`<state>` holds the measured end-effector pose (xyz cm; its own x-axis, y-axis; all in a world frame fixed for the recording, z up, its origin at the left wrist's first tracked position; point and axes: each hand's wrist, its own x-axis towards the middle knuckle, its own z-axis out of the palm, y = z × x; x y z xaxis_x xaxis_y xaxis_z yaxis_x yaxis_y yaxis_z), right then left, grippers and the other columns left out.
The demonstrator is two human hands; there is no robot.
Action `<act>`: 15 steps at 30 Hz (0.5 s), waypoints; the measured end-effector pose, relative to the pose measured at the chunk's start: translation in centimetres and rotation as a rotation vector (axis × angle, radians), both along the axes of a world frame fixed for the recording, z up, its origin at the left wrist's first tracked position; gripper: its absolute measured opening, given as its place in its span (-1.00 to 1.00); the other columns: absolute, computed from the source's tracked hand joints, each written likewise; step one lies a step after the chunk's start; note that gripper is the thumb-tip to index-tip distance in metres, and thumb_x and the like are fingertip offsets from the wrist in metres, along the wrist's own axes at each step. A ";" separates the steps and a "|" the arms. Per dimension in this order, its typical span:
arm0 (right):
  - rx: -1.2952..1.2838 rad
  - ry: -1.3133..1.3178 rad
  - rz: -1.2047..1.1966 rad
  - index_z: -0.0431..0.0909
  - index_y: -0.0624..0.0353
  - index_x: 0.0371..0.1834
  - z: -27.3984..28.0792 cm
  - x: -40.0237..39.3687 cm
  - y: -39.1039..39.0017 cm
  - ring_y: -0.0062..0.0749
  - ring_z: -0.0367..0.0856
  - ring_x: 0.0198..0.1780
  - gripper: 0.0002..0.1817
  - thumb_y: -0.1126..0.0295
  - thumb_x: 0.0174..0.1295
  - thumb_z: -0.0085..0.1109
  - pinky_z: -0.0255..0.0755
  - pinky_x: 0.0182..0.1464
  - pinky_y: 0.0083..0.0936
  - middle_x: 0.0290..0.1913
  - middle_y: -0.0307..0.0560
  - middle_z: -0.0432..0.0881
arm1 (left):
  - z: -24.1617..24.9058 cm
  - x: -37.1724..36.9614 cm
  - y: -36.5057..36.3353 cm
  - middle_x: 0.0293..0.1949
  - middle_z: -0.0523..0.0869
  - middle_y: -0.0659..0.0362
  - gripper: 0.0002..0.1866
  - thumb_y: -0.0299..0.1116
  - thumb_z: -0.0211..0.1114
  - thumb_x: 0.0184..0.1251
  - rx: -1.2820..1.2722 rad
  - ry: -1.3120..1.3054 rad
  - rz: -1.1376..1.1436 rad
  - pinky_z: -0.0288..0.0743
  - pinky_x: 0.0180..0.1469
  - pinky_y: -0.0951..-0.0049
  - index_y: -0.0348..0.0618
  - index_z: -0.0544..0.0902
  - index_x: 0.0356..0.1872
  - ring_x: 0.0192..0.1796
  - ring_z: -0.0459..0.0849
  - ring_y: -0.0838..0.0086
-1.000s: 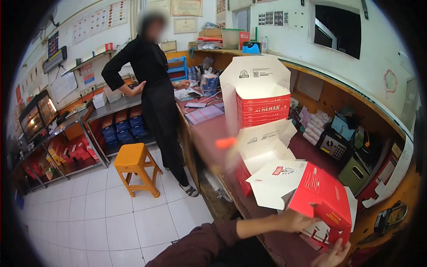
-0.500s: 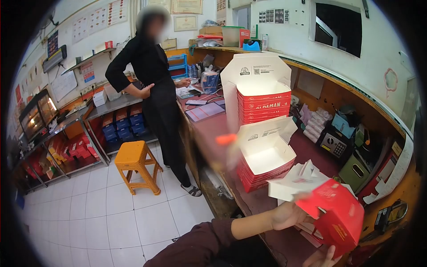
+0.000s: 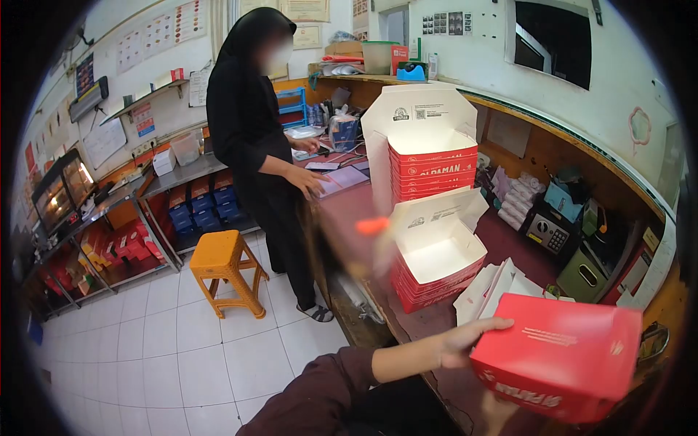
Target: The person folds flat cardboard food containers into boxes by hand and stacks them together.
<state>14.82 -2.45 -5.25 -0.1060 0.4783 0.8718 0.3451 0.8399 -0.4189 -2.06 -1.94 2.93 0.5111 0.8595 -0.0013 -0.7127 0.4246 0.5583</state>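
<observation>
A red cardboard food box with white print is between my hands at the lower right, its closed-looking panels towards me. My left hand grips its left edge, thumb on the top panel. Beneath the front side is my right hand, blurred and partly covered by the box, seemingly supporting it. Flat white and red box blanks lie just behind. Further back stands a short stack of nested open boxes, white inside, and beyond it a taller stack with raised lids.
A person in black stands at the far end of the maroon table. A yellow stool is on the tiled floor. A safe and a green binder-like case sit along the right side.
The red box has turned from a partly folded shape with open flaps to a fuller box form, moving slightly right. The other person has leaned towards the table, a hand now on it.
</observation>
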 end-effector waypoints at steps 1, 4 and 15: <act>-0.015 0.027 0.019 0.24 0.37 0.15 0.5 0.5 0.0 -0.20 0.50 -0.11 -0.47 0.46 0.09 0.12 0.44 -0.12 -0.35 -0.05 0.13 0.47 | -0.3 -0.8 0.7 0.11 0.45 0.05 -0.45 -0.19 0.15 0.25 0.041 -0.018 -0.037 0.36 0.15 0.42 -0.28 0.27 0.18 0.09 0.50 0.43; -0.033 0.096 0.030 0.24 0.37 0.15 2.2 3.7 -0.3 -0.05 0.45 -0.06 -0.45 0.35 0.10 0.11 0.40 -0.09 -0.22 0.01 0.20 0.40 | 0.3 -4.3 1.6 0.10 0.46 0.03 -0.40 -0.24 0.22 0.17 0.303 0.230 -0.018 0.39 0.14 0.38 -0.33 0.26 0.18 0.09 0.49 0.41; 0.327 -0.461 -0.444 0.24 0.36 0.13 5.5 4.0 -1.8 0.25 0.40 0.01 -0.31 0.05 0.07 0.16 0.37 -0.04 -0.07 0.07 0.32 0.36 | -1.2 -1.1 0.7 -0.18 0.60 0.02 -0.45 0.06 -0.30 0.39 0.943 0.632 -0.216 0.56 -0.48 0.46 -0.14 0.24 0.18 -0.28 0.64 0.35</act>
